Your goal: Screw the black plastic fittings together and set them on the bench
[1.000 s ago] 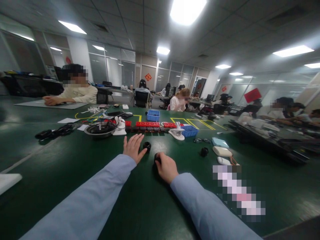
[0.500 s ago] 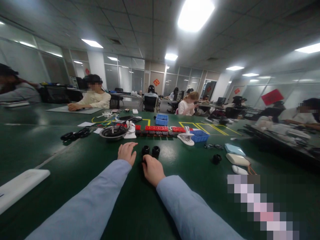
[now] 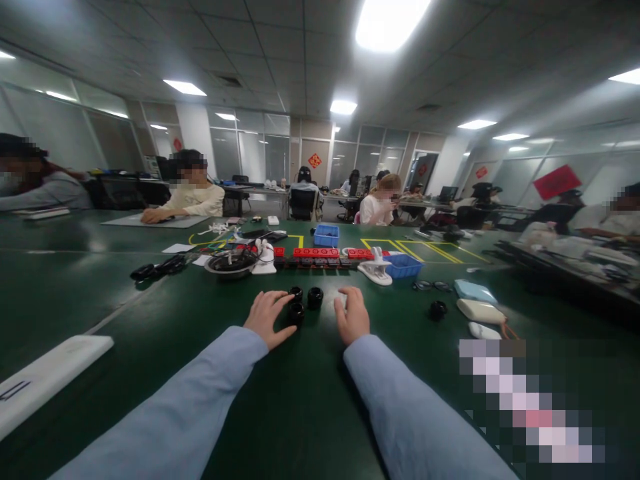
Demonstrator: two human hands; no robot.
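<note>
We are holding our left hand (image 3: 264,317), thumb and fingers apart, beside three black cylinders (image 3: 315,298) clustered on the table (image 3: 310,413), contact unclear, and our right hand (image 3: 354,317), loosely parted, to their right.

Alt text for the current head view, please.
A left hand curves beside three small, round, glossy black objects clustered on a dark green tabletop; the right hand is to their right. A similar black object sits farther right.

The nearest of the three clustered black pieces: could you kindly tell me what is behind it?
Behind the nearest piece is another black piece, its upper part showing. The nearest piece hides its lower front, and the left hand appears to cover its left edge.
</note>
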